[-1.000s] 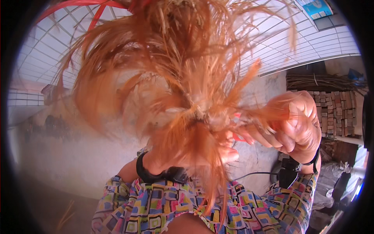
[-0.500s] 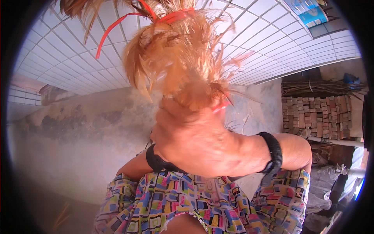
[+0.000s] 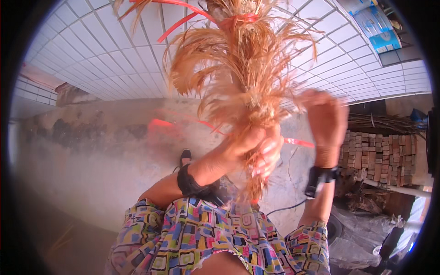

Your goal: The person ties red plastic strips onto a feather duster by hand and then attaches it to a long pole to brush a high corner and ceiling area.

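A long bundle of brown feathers [image 3: 250, 68], bound with red ribbon [image 3: 245, 19], stretches from the top of the view down to my waist. My left hand [image 3: 254, 149] is wrapped round its lower part, fingers closed. Beside it at the right, my right hand [image 3: 323, 112] is raised with the wrist bent; motion smears its fingers, so whether they hold anything cannot be told. A red strip [image 3: 298, 142] sticks out to the right of my left hand. Another loose red ribbon [image 3: 162, 123] trails to the left, blurred.
A white tiled wall [image 3: 91, 50] rises ahead. Stacked bricks [image 3: 380, 158] and thin sticks [image 3: 385, 120] lie at the right, above crumpled plastic sheeting [image 3: 357, 247]. A blue-and-white package [image 3: 382, 34] is at the upper right. Worn concrete floor [image 3: 91, 174] spreads left. A black cable [image 3: 286, 208] hangs near my waist.
My right hand has come away from the bundle and moved up to the right. My left hand, covered before, now shows around the feathers. The bundle has shifted a little right.
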### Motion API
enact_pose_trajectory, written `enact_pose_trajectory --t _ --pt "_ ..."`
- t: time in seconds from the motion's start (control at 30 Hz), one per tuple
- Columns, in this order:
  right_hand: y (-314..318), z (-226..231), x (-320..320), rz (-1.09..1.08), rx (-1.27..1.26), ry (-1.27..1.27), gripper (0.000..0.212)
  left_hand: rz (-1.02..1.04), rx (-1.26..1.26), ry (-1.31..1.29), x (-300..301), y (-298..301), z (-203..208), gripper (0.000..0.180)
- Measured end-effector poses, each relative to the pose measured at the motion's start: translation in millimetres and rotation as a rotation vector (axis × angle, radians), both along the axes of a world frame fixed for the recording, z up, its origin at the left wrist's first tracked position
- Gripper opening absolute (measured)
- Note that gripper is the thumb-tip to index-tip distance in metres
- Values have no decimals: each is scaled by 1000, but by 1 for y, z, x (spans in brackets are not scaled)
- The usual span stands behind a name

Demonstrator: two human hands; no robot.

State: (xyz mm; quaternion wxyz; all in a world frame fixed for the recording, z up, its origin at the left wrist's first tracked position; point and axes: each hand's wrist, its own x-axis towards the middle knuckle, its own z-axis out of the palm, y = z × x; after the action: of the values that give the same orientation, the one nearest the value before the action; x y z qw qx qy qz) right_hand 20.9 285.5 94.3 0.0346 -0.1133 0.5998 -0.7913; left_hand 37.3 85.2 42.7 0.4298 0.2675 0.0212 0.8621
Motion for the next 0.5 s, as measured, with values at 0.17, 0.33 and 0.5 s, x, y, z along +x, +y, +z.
enact_pose_trajectory --t 0.17,0.33,0.5 --pt "-21 -67 16 318 417 -158 34 -138 92 -53 8 13 10 40" --pt "-38 -97 4 484 392 -181 32 -193 131 -62 10 14 8 40" --pt "-22 -76 4 375 294 -197 31 -212 172 -52 7 15 13 39"
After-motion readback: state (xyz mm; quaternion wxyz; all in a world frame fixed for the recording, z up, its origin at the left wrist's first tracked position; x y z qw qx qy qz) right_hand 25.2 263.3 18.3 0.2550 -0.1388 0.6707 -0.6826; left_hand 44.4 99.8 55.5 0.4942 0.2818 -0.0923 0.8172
